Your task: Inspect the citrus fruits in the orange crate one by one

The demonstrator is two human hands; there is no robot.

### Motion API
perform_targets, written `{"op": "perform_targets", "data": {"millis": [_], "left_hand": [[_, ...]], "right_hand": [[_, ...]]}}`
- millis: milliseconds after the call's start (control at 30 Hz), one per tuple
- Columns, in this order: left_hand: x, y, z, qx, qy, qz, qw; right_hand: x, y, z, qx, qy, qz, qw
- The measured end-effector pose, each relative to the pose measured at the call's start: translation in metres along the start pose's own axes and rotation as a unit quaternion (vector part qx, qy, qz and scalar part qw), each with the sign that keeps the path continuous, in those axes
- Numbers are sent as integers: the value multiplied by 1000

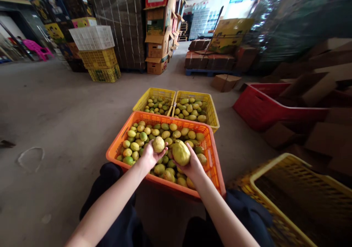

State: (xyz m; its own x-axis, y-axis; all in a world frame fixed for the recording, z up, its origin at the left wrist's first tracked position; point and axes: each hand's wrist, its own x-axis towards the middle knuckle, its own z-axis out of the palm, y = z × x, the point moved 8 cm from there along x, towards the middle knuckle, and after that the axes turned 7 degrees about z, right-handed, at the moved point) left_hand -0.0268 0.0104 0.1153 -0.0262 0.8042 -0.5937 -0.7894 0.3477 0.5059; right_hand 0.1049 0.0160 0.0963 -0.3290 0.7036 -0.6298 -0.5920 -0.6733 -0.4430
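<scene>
In the head view my left hand (151, 154) cups a small round yellow lemon (158, 144) over the middle of an orange crate (118, 152). My right hand (193, 164) grips a much larger, lumpy yellow lemon (180, 153) just to the right of it. Both fruits are raised above the other lemons, with the hands close together but apart. Below them the crate holds many loose lemons (134, 146), from green to yellow and orange-tinged. My forearms and hands cover part of this pile and the crate's near rim.
Two yellow crates of lemons, a left one (140, 99) and a right one (213, 111), adjoin the orange crate's far side. A yellow crate (277, 162) stands at my right, a red bin (253, 105) with cardboard beyond. Stacked crates (99, 58) and cartons (156, 50) stand farther back.
</scene>
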Motion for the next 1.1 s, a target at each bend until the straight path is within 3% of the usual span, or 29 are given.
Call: {"op": "perform_targets", "data": {"millis": [200, 367, 567, 733, 967, 1100], "left_hand": [[2, 6, 1, -23, 30, 37, 999], [-3, 11, 11, -29, 14, 65, 997], [-11, 10, 9, -29, 16, 12, 999], [-6, 12, 3, -49, 21, 30, 998], [-5, 14, 5, -62, 13, 6, 998], [-11, 14, 11, -52, -11, -6, 999]], "right_hand": [[-1, -6, -3, 53, 33, -53, 997], [-9, -5, 0, 56, 46, -21, 997], [-10, -4, 2, 26, 47, -4, 999], [-6, 0, -1, 32, 52, 23, 998], [-8, 0, 5, 18, 35, 11, 999], [-11, -4, 4, 17, 57, -18, 998]]}}
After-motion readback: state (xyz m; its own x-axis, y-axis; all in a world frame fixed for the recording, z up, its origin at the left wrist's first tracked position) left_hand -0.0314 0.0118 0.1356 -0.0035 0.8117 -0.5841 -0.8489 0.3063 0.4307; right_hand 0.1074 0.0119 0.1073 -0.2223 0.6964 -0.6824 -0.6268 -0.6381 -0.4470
